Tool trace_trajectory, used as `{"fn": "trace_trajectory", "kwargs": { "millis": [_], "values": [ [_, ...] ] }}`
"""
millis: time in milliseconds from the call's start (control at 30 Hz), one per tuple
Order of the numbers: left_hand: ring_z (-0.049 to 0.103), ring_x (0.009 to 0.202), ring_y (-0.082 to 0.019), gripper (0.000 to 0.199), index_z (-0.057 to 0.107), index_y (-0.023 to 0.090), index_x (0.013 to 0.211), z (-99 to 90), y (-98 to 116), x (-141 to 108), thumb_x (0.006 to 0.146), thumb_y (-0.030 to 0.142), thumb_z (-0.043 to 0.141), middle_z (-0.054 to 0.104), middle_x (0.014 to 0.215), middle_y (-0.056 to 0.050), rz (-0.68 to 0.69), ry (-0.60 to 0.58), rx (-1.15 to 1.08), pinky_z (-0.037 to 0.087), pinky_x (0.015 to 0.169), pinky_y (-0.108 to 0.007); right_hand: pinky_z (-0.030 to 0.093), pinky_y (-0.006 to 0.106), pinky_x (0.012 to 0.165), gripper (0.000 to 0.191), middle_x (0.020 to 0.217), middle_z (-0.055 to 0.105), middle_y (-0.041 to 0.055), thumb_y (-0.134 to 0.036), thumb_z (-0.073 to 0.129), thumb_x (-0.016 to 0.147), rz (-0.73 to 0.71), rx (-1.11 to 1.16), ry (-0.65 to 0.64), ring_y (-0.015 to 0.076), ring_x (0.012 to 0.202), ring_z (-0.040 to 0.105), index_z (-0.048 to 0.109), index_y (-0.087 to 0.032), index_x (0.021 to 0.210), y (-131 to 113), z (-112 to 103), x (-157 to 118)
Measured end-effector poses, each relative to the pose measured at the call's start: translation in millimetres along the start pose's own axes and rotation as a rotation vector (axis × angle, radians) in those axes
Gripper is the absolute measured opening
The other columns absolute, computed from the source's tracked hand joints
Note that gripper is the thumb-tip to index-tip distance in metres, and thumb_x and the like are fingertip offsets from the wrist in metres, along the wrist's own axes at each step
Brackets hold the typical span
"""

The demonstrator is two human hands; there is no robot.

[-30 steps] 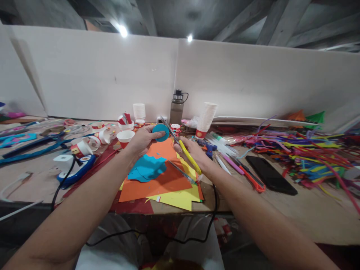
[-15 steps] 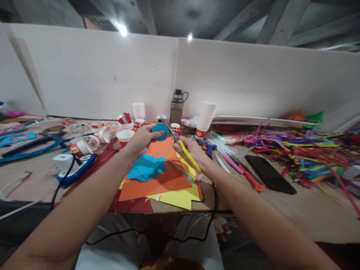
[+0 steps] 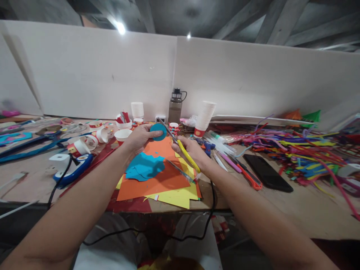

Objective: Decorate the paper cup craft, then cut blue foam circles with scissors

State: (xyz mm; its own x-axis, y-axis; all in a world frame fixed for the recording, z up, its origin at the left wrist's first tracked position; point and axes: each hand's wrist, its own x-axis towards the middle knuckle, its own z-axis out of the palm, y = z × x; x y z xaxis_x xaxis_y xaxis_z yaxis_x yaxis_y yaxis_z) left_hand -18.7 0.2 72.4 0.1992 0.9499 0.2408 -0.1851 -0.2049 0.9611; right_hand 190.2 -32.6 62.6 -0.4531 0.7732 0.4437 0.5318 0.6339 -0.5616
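Observation:
Pinched in my left hand (image 3: 140, 137) is a round blue paper disc (image 3: 158, 132), its face turned toward me. My right hand (image 3: 188, 147) grips yellow-handled scissors (image 3: 188, 155), and their blades run up along the right edge of the disc. Whether the blades touch the paper I cannot tell. Below the hands, cut blue paper (image 3: 140, 168) lies on orange sheets (image 3: 157, 187), with yellow sheets (image 3: 174, 200) under them. A thin pen-like stick (image 3: 180, 170) rests across the orange sheet.
Paper cups (image 3: 123, 135) and a tall cup stack (image 3: 205, 118) stand near a bottle (image 3: 175, 107) at the back wall. To the right lie a black phone (image 3: 267, 173), red-handled scissors (image 3: 253, 180) and pipe cleaners (image 3: 298, 150). A blue power strip (image 3: 74, 170) sits left.
The whole view has shifted slightly, so everything sits a little further left. Both hands keep their holds on the disc and the scissors, nearly in the same pose.

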Motion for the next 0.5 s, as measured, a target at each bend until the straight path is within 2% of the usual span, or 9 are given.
{"fn": "trace_trajectory", "kwargs": {
  "millis": [133, 233, 333, 500],
  "values": [
    [0.052, 0.062, -0.012, 0.026, 0.070, 0.014, 0.070, -4.0, -0.1, 2.5, 0.054, 0.031, 0.082, 0.063, 0.067, -0.002, -0.023, 0.001, 0.050, 0.035, 0.060, -0.025, 0.029, 0.023, 0.058, 0.043, 0.068, 0.047, -0.0018, -0.060, 0.048, 0.086, 0.034, -0.011, -0.016, 0.0113, 0.064, 0.042, 0.054, -0.018, 0.079, 3.1, -0.1, 0.6],
    [0.050, 0.060, -0.011, 0.029, 0.071, 0.015, 0.072, -10.0, -7.0, 7.3, 0.053, 0.034, 0.083, 0.063, 0.067, -0.003, -0.044, 0.064, 0.104, 0.033, 0.058, -0.025, 0.031, 0.022, 0.056, 0.043, 0.067, 0.050, -0.0014, -0.060, 0.050, 0.084, 0.090, -0.006, 0.000, 0.0115, 0.062, 0.045, 0.054, -0.018, 0.077, 8.5, 2.3, 1.3],
    [0.050, 0.061, -0.011, 0.028, 0.072, 0.016, 0.073, -18.2, -18.1, 12.6, 0.055, 0.035, 0.082, 0.066, 0.071, -0.003, -0.042, 0.128, 0.242, 0.032, 0.058, -0.024, 0.031, 0.022, 0.053, 0.044, 0.063, 0.051, -0.0015, -0.062, 0.049, 0.084, 0.175, 0.009, 0.018, 0.0113, 0.056, 0.047, 0.055, -0.019, 0.078, 14.3, 4.3, 2.3],
    [0.046, 0.056, -0.012, 0.021, 0.071, 0.017, 0.065, -27.8, -31.1, 17.0, 0.056, 0.031, 0.083, 0.063, 0.062, -0.002, 0.003, 0.166, 0.459, 0.032, 0.056, -0.027, 0.032, 0.024, 0.052, 0.049, 0.056, 0.054, 0.0001, -0.066, 0.049, 0.082, 0.220, -0.019, 0.033, 0.0139, 0.056, 0.050, 0.061, -0.019, 0.078, 21.4, 4.2, 4.6]
  ]
}}
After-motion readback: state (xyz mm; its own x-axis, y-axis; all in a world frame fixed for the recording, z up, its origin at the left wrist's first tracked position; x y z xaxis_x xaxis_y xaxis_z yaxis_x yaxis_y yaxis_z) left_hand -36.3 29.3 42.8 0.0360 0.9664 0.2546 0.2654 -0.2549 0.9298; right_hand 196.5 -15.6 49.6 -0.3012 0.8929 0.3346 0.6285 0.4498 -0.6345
